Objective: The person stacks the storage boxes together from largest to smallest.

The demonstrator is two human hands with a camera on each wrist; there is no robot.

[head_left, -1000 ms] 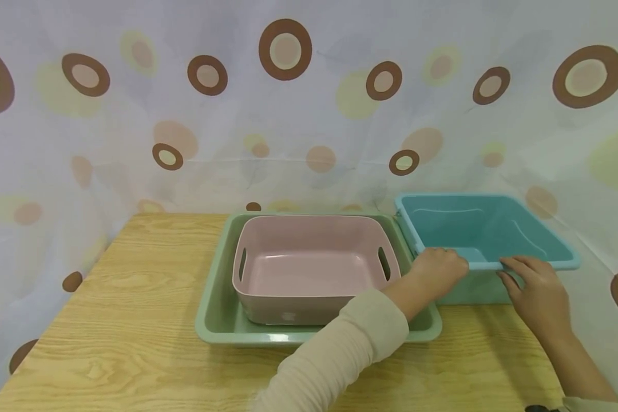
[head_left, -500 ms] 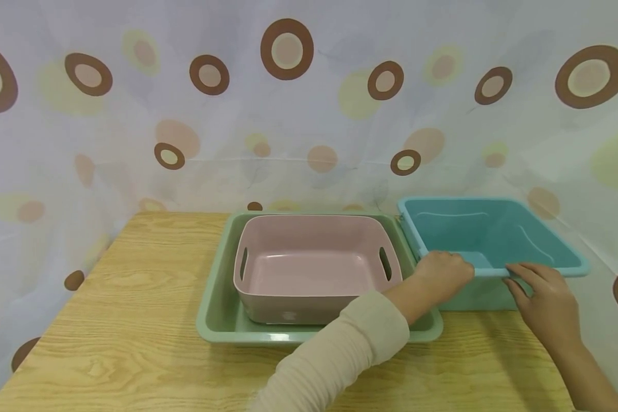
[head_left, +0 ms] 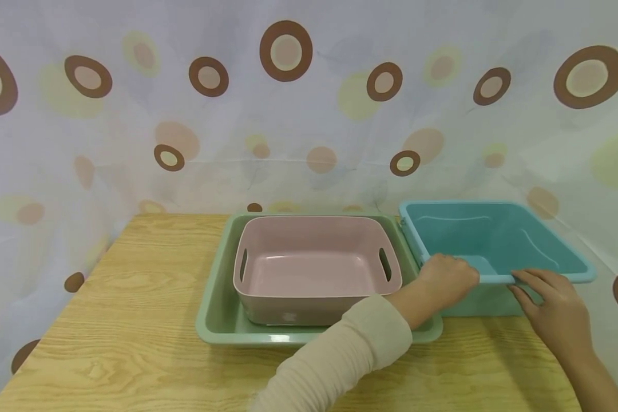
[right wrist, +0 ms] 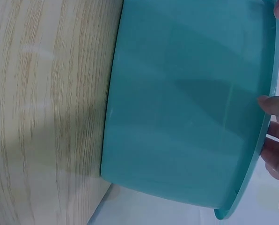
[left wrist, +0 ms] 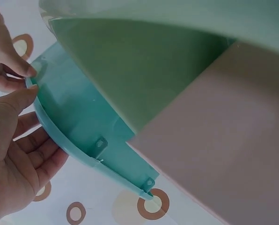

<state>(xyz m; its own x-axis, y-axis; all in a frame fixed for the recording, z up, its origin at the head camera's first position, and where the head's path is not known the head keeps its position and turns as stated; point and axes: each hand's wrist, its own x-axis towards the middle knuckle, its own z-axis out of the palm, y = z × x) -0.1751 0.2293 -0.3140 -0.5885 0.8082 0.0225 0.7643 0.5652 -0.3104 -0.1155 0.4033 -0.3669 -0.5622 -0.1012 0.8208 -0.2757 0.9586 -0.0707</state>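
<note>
A blue-green plastic bin point(head_left: 474, 229) stands at the right end of the table, its top facing up. My left hand point(head_left: 449, 280) holds the near rim close to the left corner. In the left wrist view, the left thumb lies on the rim point(left wrist: 60, 136) and the other fingers curl beneath it. My right hand point(head_left: 558, 312) pinches the same rim farther right, thumb below. The right wrist view has its thumb and fingers point(right wrist: 276, 105) at the rim, partly cut off by the frame edge.
Left of the bin, a pink basin point(head_left: 314, 274) with two handle holes sits inside a larger green basin point(head_left: 221, 286). My left forearm crosses over their near right corner. A patterned curtain point(head_left: 319, 114) hangs behind the wooden table point(head_left: 108, 320).
The blue-green bin has slid toward me and slightly right, with both hands moving along on its rim. The pink and green basins have stayed put.
</note>
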